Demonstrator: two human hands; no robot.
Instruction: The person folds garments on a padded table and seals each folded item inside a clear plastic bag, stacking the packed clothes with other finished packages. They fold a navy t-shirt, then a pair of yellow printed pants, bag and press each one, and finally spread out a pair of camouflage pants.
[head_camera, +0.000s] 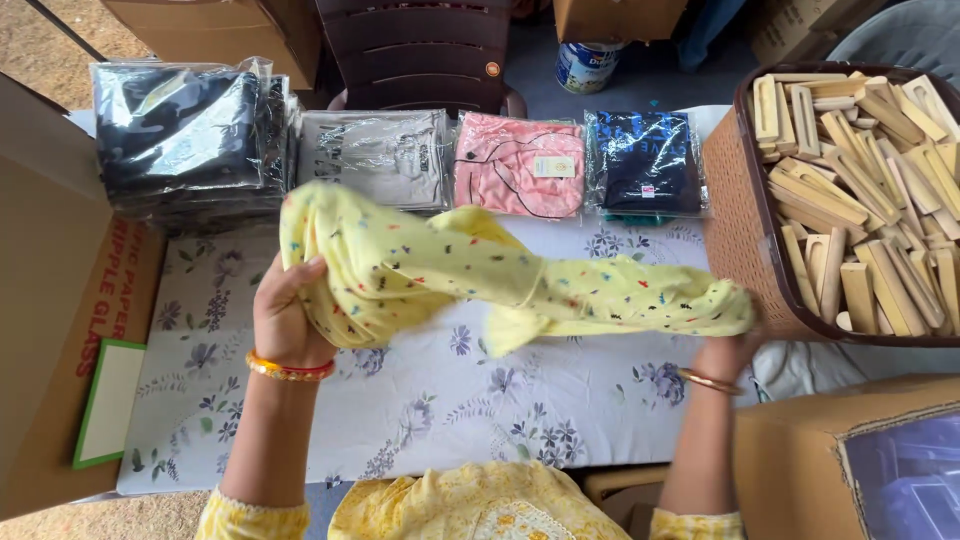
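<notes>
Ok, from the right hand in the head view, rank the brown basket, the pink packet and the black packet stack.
From the right hand:
1. Brown basket, just beside it, right edge.
2. Pink packet, back row, middle.
3. Black packet stack, far back left.

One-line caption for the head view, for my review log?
Both hands, left hand and right hand, hold a yellow printed garment above a floral tablecloth, beside bagged clothes.

Everything is placed from the table (420, 400). Above its middle hung a garment (480, 275), the left hand (285, 320) at its left end and the right hand (725, 350) at its right end. Four packed garments (518, 165) lay in a row along the table's far edge. A basket (740, 215) of wooden pieces (865, 190) stood at its right end, and a cardboard box (55, 300) stood beside its left end.
</notes>
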